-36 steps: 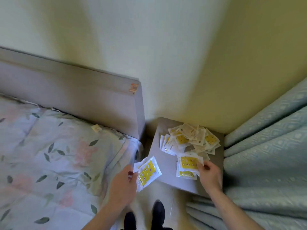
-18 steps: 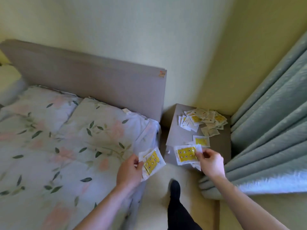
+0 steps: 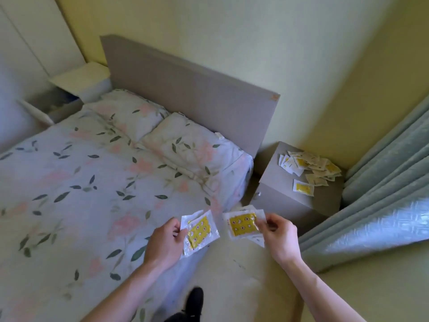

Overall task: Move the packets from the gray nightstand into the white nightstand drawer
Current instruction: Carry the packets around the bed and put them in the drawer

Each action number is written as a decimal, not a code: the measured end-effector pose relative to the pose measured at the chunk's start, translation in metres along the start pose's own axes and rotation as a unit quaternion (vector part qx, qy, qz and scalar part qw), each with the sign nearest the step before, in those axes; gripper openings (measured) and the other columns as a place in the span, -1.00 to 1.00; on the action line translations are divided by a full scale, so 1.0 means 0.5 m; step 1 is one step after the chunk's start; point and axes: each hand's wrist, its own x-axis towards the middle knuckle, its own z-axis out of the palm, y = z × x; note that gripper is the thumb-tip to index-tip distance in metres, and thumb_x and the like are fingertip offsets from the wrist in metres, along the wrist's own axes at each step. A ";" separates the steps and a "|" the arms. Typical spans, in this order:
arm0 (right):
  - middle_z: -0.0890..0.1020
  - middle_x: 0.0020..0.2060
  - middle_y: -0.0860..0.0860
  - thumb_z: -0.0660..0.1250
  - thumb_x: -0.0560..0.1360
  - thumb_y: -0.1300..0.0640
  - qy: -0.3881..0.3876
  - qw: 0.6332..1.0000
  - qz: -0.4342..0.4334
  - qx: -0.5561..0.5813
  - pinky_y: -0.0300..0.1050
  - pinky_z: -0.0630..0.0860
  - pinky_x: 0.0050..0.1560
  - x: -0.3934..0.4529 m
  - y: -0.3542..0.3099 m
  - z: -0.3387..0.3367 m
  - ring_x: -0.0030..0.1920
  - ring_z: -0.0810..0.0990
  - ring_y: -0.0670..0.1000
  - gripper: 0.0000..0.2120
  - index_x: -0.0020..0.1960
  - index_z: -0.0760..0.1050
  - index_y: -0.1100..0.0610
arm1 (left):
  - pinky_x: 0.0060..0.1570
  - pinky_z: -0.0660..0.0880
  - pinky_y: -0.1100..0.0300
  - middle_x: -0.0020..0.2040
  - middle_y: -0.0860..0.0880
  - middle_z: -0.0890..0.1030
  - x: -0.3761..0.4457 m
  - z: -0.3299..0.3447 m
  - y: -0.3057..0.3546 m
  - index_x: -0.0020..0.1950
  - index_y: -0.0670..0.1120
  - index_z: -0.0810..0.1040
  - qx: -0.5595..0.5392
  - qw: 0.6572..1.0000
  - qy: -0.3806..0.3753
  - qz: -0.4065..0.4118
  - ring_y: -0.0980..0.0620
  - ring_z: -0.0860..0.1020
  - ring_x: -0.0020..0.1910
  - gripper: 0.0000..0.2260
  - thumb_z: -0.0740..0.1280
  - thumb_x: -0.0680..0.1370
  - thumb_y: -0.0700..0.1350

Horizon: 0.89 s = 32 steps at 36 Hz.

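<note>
Both hands now sit low in the middle of the frame, over the gap between bed and nightstand, where a second ago the right one was at the gray nightstand's top with its fingers on a packet. The left hand (image 3: 166,240) has its grip closed on a small fan of packets (image 3: 200,231), thumb on top and fingers underneath, the yellow printed one facing up. The right hand (image 3: 279,235) pinches a second bunch of packets (image 3: 242,224) by its right edge; several white edges show behind the yellow one, so it holds more than one, though how many cannot be told. The view has also swung left and back: the gray nightstand (image 3: 301,201) has slid to the right of the frame, and a white nightstand (image 3: 79,80) has come into sight at the upper left, beyond the bed (image 3: 81,182), with what looks like its open drawer (image 3: 46,110) below it, blurred. A loose heap of packets (image 3: 308,165) is left on the gray top near the wall, with one single packet (image 3: 303,187) apart from it toward the front. As I judge it, this load is picked up and the carry around the bed to the drawer is starting, and at least one more trip will be needed for the heap.
</note>
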 end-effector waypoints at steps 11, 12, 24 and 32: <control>0.64 -0.38 -0.20 0.44 0.50 -0.03 -0.142 0.987 -0.076 0.005 -0.41 0.40 -0.36 -0.274 -0.075 0.141 -0.31 0.60 -0.20 -0.84 -0.26 0.62 -0.06 | -0.33 0.44 0.16 -0.37 0.12 0.58 -0.349 -0.115 -0.230 -0.23 0.01 0.35 0.029 0.990 0.072 -0.120 0.09 0.54 -0.35 -0.74 0.34 0.60 0.00; 0.63 -0.38 -0.18 0.44 0.50 -0.02 -0.158 0.984 -0.085 0.005 -0.41 0.39 -0.37 -0.299 -0.090 0.156 -0.32 0.59 -0.19 -0.83 -0.26 0.61 -0.04 | -0.34 0.44 0.16 -0.36 0.11 0.59 -0.382 -0.131 -0.251 -0.23 0.01 0.35 0.025 0.988 0.084 -0.130 0.06 0.55 -0.34 -0.74 0.34 0.60 0.00; 0.53 -0.38 0.11 0.39 0.55 -0.10 -0.280 0.941 -0.184 0.046 -0.15 0.39 -0.36 -0.629 -0.309 0.376 -0.40 0.39 -0.11 -0.62 -0.28 0.52 0.17 | -0.17 0.57 0.10 -0.19 0.17 0.67 -0.773 -0.365 -0.540 -0.15 0.05 0.51 -0.036 0.955 0.226 -0.189 0.12 0.63 -0.27 -0.87 0.38 0.59 -0.03; 0.51 -0.44 0.04 0.43 0.51 0.07 -0.303 0.930 -0.197 0.059 -0.32 0.40 -0.45 -0.958 -0.422 0.556 -0.45 0.38 -0.12 -0.72 -0.34 0.52 0.11 | -0.26 0.56 0.14 -0.21 0.20 0.67 -1.039 -0.507 -0.819 -0.19 0.02 0.52 -0.057 0.944 0.250 -0.205 0.23 0.60 -0.33 -0.83 0.39 0.59 -0.02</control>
